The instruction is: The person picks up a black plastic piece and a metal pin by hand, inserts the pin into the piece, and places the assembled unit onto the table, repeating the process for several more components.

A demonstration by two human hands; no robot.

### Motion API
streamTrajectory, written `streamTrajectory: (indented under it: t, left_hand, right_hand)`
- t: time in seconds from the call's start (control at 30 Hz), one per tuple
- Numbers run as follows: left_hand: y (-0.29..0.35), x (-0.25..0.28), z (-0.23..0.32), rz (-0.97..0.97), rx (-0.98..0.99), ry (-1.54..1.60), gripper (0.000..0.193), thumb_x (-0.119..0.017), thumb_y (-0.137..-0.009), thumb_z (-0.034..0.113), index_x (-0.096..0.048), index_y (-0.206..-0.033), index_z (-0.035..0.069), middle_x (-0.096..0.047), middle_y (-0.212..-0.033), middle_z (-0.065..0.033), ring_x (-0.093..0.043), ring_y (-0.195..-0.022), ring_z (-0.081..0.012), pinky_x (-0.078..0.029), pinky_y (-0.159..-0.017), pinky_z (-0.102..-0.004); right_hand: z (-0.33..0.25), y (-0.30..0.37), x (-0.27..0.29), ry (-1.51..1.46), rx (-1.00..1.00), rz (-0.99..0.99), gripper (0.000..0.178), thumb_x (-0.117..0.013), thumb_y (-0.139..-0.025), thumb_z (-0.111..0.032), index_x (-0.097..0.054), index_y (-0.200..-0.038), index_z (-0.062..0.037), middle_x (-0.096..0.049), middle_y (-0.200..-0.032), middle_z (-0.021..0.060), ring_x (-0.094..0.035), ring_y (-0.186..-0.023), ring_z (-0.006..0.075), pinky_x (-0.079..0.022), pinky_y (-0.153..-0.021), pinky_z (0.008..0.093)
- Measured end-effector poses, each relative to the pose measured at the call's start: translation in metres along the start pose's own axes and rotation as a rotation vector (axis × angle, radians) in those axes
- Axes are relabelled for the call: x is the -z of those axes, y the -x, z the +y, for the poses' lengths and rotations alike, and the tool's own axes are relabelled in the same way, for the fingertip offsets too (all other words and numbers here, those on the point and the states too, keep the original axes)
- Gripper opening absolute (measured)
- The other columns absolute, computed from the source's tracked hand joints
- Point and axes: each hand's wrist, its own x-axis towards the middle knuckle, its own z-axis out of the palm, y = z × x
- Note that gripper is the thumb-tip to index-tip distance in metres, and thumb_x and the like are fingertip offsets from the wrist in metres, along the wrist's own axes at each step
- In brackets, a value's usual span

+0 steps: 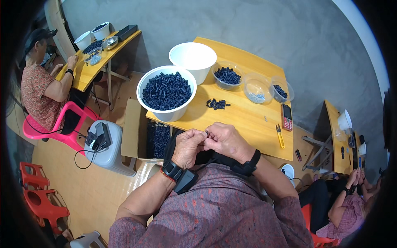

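My left hand (189,145) and my right hand (226,141) meet at the near edge of the yellow table (244,111). Both are closed in a pinch, fingertips together; what lies between them is too small and covered to name. Just beyond the hands is a loose pile of short black tubular pieces (218,104). A white bucket (155,108) heaped with the same kind of pieces stands at the table's left, with an empty white bucket (192,56) behind it. Clear bowls hold black pieces (228,75) and small pale bits (257,97).
A yellow-handled cutter (280,138) and a red keypad phone (286,118) lie at the right. Below the table's left side is an open cardboard box (131,132) of black pieces. A grey stool (108,142) stands left. Co-workers sit at tables (84,76) on both sides.
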Motion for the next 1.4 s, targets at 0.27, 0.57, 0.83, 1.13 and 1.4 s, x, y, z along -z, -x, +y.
streamTrajectory:
  t: [0.27, 0.57, 0.83, 1.13, 1.4]
  left_hand:
    - [0.005, -0.007, 0.0, 0.035, -0.106, -0.047, 0.008, -0.063, -0.094, 0.005, -0.065, -0.09, -0.002, -0.069, -0.088, -0.0102, -0.067, -0.075, -0.0169, -0.059, -0.072, -0.0336]
    - [0.002, -0.002, -0.008, 0.022, -0.172, -0.152, 0.008, -0.063, -0.094, 0.004, -0.065, -0.09, -0.002, -0.069, -0.086, -0.0088, -0.066, -0.074, -0.015, -0.058, -0.072, -0.0322]
    - [0.004, -0.006, -0.001, -0.065, -0.128, -0.092, 0.007, -0.063, -0.094, 0.006, -0.066, -0.091, 0.001, -0.07, -0.09, -0.0086, -0.067, -0.077, -0.016, -0.058, -0.072, -0.0324]
    - [0.003, -0.005, 0.008, -0.059, 0.02, -0.061, 0.01, -0.062, -0.094, 0.007, -0.067, -0.091, -0.001, -0.07, -0.09, -0.0116, -0.068, -0.079, -0.0185, -0.058, -0.073, -0.0328]
    - [0.004, -0.002, 0.006, -0.052, -0.005, -0.062, 0.011, -0.061, -0.094, 0.007, -0.066, -0.091, -0.002, -0.07, -0.087, -0.0116, -0.067, -0.074, -0.0185, -0.059, -0.071, -0.033]
  right_hand:
    - [0.0, 0.0, -0.002, 0.082, 0.073, 0.001, 0.015, -0.066, -0.08, -0.014, -0.062, -0.082, 0.0003, -0.061, -0.075, 0.017, -0.063, -0.068, 0.0351, -0.052, -0.062, 0.0429]
    - [-0.005, 0.01, -0.005, 0.197, 0.093, 0.037, 0.014, -0.066, -0.08, -0.014, -0.059, -0.078, -0.0021, -0.059, -0.073, 0.0154, -0.062, -0.067, 0.0363, -0.053, -0.062, 0.0447]
    - [-0.005, 0.01, 0.008, -0.106, -0.124, 0.064, 0.02, -0.074, -0.08, -0.012, -0.068, -0.094, 0.0015, -0.065, -0.075, 0.0131, -0.066, -0.065, 0.0226, -0.053, -0.06, 0.0317]
    - [0.001, 0.003, 0.01, -0.044, -0.06, -0.08, 0.023, -0.073, -0.082, -0.019, -0.066, -0.088, 0.0027, -0.065, -0.078, 0.019, -0.066, -0.072, 0.0341, -0.053, -0.064, 0.0403]
    - [0.005, 0.003, 0.004, 0.073, 0.07, -0.032, 0.016, -0.071, -0.082, -0.012, -0.068, -0.09, 0.002, -0.065, -0.074, 0.0162, -0.066, -0.065, 0.0293, -0.053, -0.06, 0.0369]
